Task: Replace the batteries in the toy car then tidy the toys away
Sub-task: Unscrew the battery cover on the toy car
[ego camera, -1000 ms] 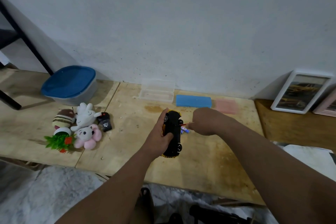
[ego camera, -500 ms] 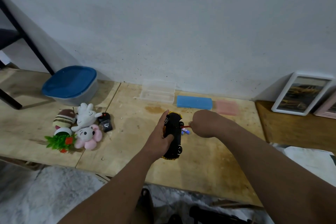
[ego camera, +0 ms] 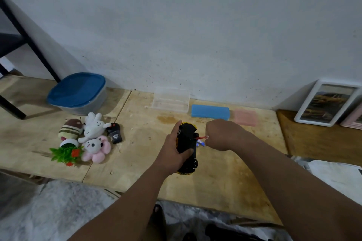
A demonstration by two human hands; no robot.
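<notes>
A black and yellow toy car lies underside up on the wooden table. My left hand grips it from the left, thumb across its underside. My right hand is curled around a thin red tool whose tip points at the car's underside. Small blue batteries lie on the table just right of the car. Several soft toys and a black remote control sit in a pile to the left.
A tub with a blue lid stands at the back left. An open clear case, a blue case and a pink case line the wall. Picture frames lean at the right. A small green plastic plant lies by the toys.
My right hand has shifted slightly right and the red tool shows more between it and the car. The left hand keeps its hold on the car.
</notes>
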